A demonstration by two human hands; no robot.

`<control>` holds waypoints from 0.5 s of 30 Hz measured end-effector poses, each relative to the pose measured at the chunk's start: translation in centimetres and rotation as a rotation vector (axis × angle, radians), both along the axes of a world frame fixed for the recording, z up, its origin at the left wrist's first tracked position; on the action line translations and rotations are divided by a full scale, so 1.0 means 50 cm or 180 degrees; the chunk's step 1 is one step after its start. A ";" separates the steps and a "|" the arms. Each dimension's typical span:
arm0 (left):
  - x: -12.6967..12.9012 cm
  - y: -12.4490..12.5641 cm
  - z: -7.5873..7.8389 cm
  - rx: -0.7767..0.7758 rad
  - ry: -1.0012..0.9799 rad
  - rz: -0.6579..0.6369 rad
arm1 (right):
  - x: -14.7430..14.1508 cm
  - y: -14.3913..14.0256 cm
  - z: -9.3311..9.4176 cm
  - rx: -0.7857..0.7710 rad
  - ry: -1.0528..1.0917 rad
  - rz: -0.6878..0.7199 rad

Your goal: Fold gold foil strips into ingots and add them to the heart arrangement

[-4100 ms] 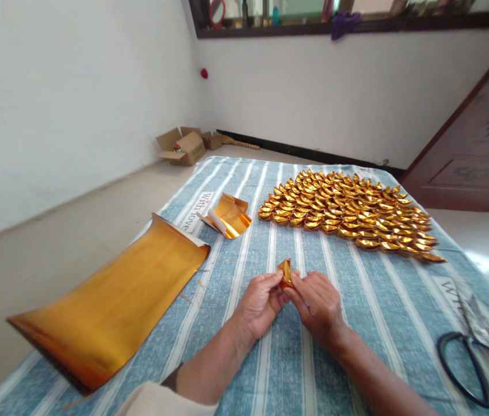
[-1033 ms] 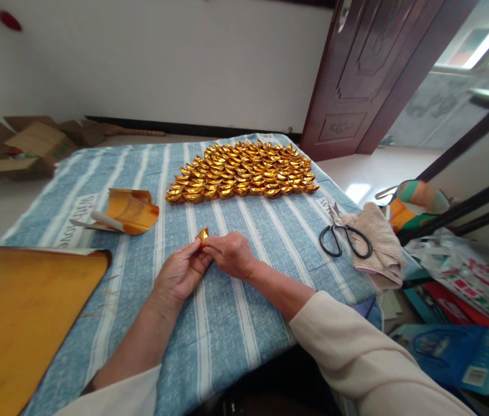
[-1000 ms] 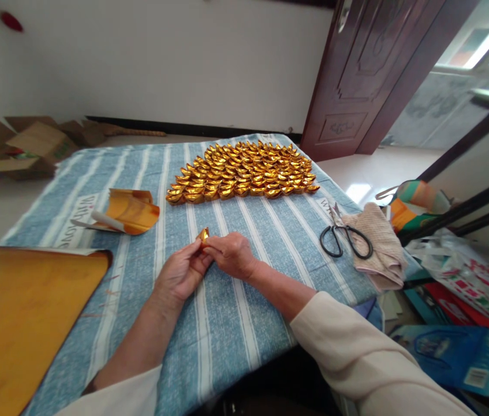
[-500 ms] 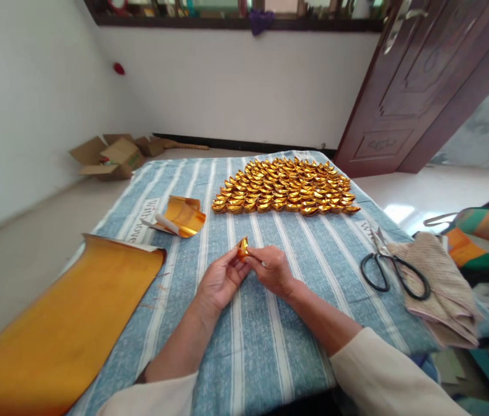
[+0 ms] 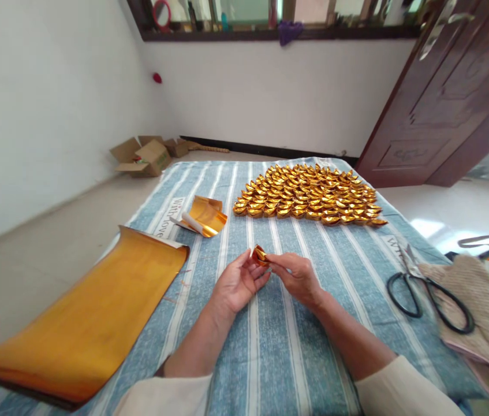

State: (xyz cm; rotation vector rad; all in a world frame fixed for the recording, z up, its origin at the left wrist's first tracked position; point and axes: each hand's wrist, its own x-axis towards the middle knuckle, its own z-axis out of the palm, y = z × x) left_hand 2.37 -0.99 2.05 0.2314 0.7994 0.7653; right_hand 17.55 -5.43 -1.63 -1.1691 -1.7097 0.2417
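Left hand (image 5: 238, 284) and right hand (image 5: 297, 275) pinch one gold foil ingot (image 5: 260, 255) above the striped cloth (image 5: 279, 346) at tabletop centre. Cloth lettering (image 5: 170, 209) at left reads "With love".

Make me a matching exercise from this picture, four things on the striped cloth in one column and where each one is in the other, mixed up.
Things:
1. scissors
2. big gold sheet
3. folded gold piece
4. rows of gold ingots

Places:
A. far end of the cloth
B. between both hands' fingers
C. right edge, partly on a beige towel
D. left edge, overhanging

Pairs: 1-C, 2-D, 3-B, 4-A
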 end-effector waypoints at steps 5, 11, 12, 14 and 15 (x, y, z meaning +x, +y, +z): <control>0.000 -0.004 -0.001 0.0003 -0.0060 -0.0065 | 0.010 0.003 -0.002 -0.0016 0.0081 0.0014; 0.003 -0.011 -0.011 0.0040 -0.0172 -0.0030 | -0.001 0.002 -0.003 -0.0035 0.0377 -0.0170; 0.003 -0.012 -0.012 0.0065 -0.0226 -0.0053 | -0.003 0.001 -0.002 -0.0035 0.0420 -0.0206; 0.003 -0.016 -0.013 0.0130 -0.0303 -0.0104 | -0.008 -0.002 0.002 -0.0026 0.0499 -0.0253; 0.004 -0.017 -0.013 0.0167 -0.0315 -0.0118 | -0.010 -0.004 0.004 -0.0013 0.0533 -0.0262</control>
